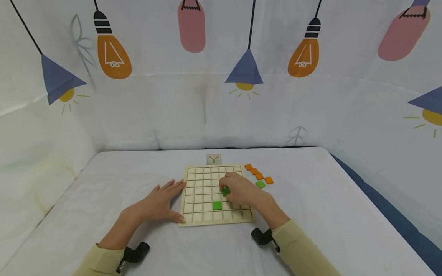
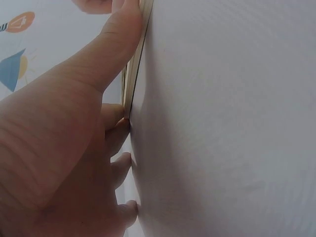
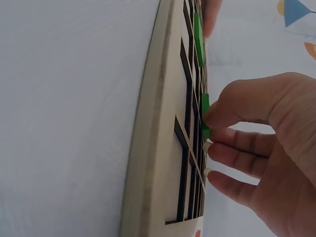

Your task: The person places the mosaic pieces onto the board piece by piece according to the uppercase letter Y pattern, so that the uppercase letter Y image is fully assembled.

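A wooden grid board [image 1: 198,191] lies on the white table, its edge seen close in the right wrist view [image 3: 158,148]. One green square tile [image 1: 216,206] sits in a cell near the board's front. My right hand [image 1: 241,190] pinches a second green tile [image 1: 225,191] [image 3: 204,114] just over the board's cells. My left hand [image 1: 160,202] lies flat on the table with straight fingers against the board's left edge [image 2: 132,84]; its thumb [image 2: 116,42] presses the board's front corner.
Several orange tiles [image 1: 257,174] and one green tile [image 1: 260,184] lie loose right of the board. A small pattern card [image 1: 213,158] rests behind the board. White cloth printed with lamps walls in the table on three sides.
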`<state>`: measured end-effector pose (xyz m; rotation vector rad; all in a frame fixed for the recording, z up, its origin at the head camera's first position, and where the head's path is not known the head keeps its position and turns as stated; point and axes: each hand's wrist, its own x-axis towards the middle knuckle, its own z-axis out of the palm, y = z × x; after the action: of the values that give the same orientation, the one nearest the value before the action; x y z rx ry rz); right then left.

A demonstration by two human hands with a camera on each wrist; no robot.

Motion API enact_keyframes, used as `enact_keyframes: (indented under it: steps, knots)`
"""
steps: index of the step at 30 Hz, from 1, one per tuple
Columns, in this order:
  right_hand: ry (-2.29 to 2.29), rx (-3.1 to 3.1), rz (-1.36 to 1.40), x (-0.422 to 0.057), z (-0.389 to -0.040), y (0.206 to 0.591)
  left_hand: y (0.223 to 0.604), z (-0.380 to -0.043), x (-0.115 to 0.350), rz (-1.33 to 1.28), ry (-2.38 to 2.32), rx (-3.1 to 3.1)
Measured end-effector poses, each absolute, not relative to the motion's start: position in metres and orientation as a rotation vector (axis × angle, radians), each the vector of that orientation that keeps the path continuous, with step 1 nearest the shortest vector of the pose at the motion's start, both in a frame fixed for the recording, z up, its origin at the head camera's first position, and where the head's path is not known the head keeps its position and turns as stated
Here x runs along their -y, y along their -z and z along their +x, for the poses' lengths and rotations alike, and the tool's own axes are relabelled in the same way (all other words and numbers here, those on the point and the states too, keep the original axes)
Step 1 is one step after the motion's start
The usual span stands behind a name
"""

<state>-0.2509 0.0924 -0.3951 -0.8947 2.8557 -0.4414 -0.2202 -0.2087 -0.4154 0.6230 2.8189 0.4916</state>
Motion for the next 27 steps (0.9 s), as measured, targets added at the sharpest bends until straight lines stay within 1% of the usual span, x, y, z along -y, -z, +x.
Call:
enact_keyframes:
  steps: [19, 27]
  knots:
    - [0.443, -2.86, -0.974, -0.084, -0.248, 0.389, 0.415, -0.219, 0.209, 0.623, -0.49, -2.819]
    - [0.461, -2.833, -0.949, -0.079, -0.244, 0.387, 0.412, -0.217, 0.207, 0.611, -0.496, -2.812]
